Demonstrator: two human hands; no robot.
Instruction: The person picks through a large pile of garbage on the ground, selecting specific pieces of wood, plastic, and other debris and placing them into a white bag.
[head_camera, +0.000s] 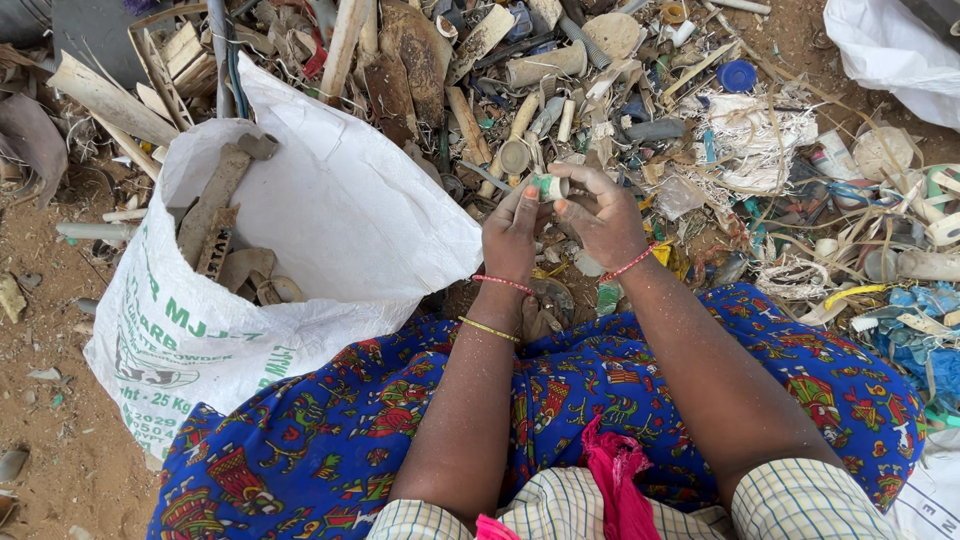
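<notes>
Both hands, left hand (512, 235) and right hand (603, 215), pinch small white-green plastic piece (547, 186) between fingertips, above scrap pile (640, 110).

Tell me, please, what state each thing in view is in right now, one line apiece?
Left hand: raised, fingers closed on the small plastic piece.
Right hand: raised, fingers on the same piece.
Small plastic piece: held between both hands, off the ground.
White sack: open at the mouth, partly filled with brown scraps.
Scrap pile: loose, spread over the ground.
Blue cap: lying in the pile.
</notes>
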